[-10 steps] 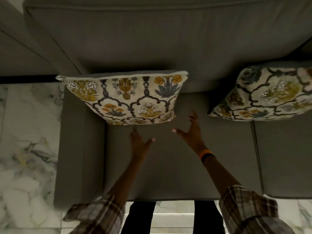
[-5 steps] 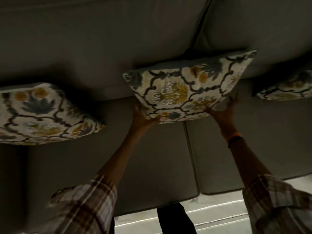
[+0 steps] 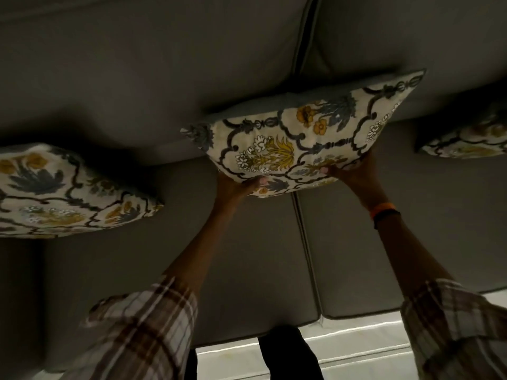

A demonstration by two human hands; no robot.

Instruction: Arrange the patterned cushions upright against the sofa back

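Head | middle cushion (image 3: 296,138) (against sofa back (image 3: 164,64)) | both hands' fingers (image 3: 256,183) grip its lower edge

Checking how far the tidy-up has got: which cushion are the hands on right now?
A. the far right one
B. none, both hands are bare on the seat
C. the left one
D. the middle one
D: the left hand and right hand both grip the lower edge of the middle cushion, while the left cushion and right cushion lie untouched.
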